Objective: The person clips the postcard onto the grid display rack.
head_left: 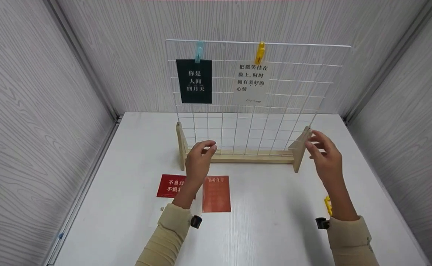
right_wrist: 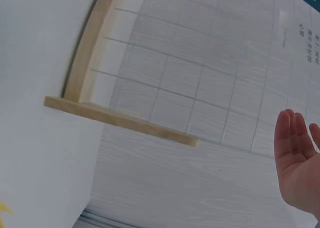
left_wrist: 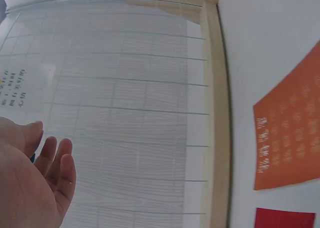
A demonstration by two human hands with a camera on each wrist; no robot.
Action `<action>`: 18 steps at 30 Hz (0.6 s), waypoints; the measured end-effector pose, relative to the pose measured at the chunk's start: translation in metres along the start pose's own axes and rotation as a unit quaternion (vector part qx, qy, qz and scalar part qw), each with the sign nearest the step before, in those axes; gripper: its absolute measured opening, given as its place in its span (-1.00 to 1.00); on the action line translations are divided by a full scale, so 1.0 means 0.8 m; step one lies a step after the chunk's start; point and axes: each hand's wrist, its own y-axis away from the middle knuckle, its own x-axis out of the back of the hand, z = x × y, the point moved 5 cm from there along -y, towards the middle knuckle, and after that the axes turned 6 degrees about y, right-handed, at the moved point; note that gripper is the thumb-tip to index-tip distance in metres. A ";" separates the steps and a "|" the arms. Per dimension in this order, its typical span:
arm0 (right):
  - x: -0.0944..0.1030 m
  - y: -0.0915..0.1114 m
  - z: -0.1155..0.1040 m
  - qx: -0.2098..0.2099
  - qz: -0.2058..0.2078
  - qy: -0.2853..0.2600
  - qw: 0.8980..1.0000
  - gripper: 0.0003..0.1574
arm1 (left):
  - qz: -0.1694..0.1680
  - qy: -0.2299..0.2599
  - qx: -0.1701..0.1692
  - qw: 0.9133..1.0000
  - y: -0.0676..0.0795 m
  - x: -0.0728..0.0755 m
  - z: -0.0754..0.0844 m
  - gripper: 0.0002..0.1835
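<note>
Holds the left hand [head_left: 199,162] up before the white wire grid panel [head_left: 253,107], fingers loosely bent, and the right hand [head_left: 326,157] by the right wooden end support [head_left: 299,157], just as relaxed; grips nothing with either (seems almost to touch the wood in the head view, yet to be clear of it in the right wrist view). Has the panel upright toward the back of the worktop [head_left: 267,229], apparently steadied by the end supports and the wooden crossbar [head_left: 253,159] between. Has the black card [head_left: 201,96] hung under a pale blue clip [head_left: 199,51] and the pale card [head_left: 251,94] under a yellow clip [head_left: 260,53], each pinched at its top edge, probably to hang flat with lettering facing forward. Has the red card [head_left: 168,184] and the orange-red card [head_left: 216,195] flat on either side of the left forearm [head_left: 187,191], presumably for easy reach, and another yellow clip [head_left: 327,204] beside the right forearm [head_left: 343,203], partly hidden.
</note>
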 end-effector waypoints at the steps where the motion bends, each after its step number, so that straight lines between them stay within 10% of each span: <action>1: 0.001 0.006 0.009 -0.013 -0.006 0.004 1.000 -0.42 | -0.007 0.004 0.009 1.000 0.005 -0.001 -0.009 -0.76; 18: 0.030 0.083 0.132 -0.149 -0.067 0.097 0.982 -0.26 | -0.111 -0.085 0.095 0.986 0.048 -0.016 -0.114 -0.70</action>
